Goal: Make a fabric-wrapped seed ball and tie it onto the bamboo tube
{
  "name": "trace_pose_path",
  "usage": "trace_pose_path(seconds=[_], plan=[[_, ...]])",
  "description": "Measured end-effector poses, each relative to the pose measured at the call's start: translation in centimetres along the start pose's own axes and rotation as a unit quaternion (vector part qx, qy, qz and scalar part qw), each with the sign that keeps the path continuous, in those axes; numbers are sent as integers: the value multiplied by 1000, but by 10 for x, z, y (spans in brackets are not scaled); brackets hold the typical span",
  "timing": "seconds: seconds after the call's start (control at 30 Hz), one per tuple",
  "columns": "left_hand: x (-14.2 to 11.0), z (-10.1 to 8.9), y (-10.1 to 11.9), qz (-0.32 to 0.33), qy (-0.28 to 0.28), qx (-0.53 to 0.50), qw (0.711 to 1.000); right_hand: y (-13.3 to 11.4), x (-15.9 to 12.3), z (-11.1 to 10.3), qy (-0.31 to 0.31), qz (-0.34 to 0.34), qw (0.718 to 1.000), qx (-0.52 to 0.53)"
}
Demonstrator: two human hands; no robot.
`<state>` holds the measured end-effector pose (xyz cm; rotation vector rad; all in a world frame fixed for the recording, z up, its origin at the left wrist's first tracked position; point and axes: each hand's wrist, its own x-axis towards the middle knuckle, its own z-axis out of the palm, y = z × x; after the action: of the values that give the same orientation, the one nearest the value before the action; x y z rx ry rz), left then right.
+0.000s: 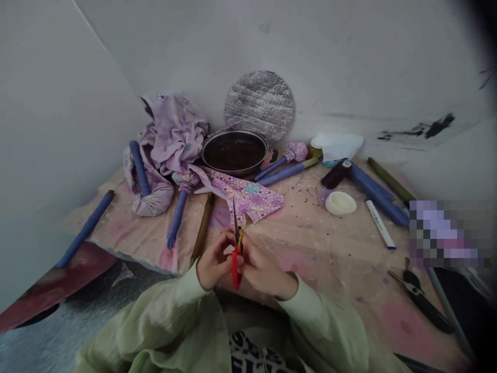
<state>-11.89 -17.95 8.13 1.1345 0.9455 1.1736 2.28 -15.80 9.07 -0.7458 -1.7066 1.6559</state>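
Observation:
My left hand (213, 263) and my right hand (268, 270) meet in front of my chest, fingers bent inward around a pair of scissors (235, 267) with red handles. The dark blades point away from me, toward a piece of purple flowered cloth (254, 194). A small yellow piece (240, 238) shows beside the blades at my right fingers; its kind is unclear. Both hands appear to touch the scissors' handles, and some fingertips are hidden. Left of the cloth lies a blue-wrapped stick with a cloth-covered round head (177, 215).
Behind the cloth stands a dark pan (235, 153) near a round silver foil disc (260, 103). Crumpled purple fabric (176, 134) is heaped at left. Rightward lie a thread spool (336, 175), a white bowl (340, 203), a marker (380, 224) and black-handled pliers (425, 303).

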Motion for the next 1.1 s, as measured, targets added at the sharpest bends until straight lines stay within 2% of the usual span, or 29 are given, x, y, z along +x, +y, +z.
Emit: trace_pose_path(seconds=[0.07, 0.17, 0.27, 0.37, 0.47, 0.63, 0.7, 0.87, 1.0, 1.1], plan=[[0, -2, -3, -17, 22, -22, 999, -1, 1, 2, 30, 24, 998, -44], [2, -8, -6, -80, 69, -112, 988, -5, 1, 0, 86, 37, 994, -59], [7, -16, -4, -118, 105, -160, 974, 0, 2, -10, 168, 46, 985, 5], [11, -25, 0, -111, 90, -155, 978, 21, 7, -22, 277, 90, 953, 82], [14, -32, 2, -80, 79, -134, 985, 43, 11, -26, 293, 146, 930, 169], [20, -44, 3, -55, 81, -143, 985, 52, 19, -15, 237, 206, 899, 306], [22, -50, 5, -63, 57, -170, 982, 53, 25, -11, 232, 212, 894, 318], [26, -71, 12, -121, -60, -152, 979, 65, 41, -13, 259, 190, 921, 218], [31, -91, 17, -178, -172, -129, 960, 69, 36, -25, 262, 162, 935, 176], [33, -104, 22, -245, -201, -72, 946, 66, 28, -32, 247, 152, 941, 174]])
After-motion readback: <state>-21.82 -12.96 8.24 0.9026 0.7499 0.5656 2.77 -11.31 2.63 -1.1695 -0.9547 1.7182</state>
